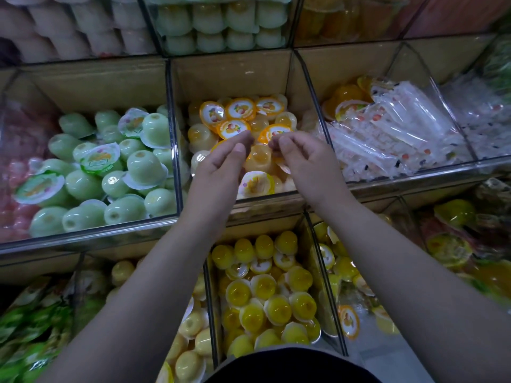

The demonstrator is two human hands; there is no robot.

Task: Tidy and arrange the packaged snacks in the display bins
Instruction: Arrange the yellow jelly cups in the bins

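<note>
The middle clear bin (177, 150) holds orange-lidded jelly cups (240, 108), some propped in a row at the back and others lying loose. My left hand (221, 164) reaches into this bin, its fingertips pinched on the lower edge of one orange-lidded cup (231, 129). My right hand (302, 154) is beside it. Its fingers are closed on the rim of another orange-lidded cup (273, 132). Pale upturned cups (260, 158) lie between and under both hands.
Left bin has green jelly cups (110, 172). Right bin holds clear wrapped jelly sticks (392, 134). Below are bins of yellow cups (271, 288) and green packets (33, 327). Glass dividers (318, 106) separate the bins; more cups are stacked in the bins above (221, 20).
</note>
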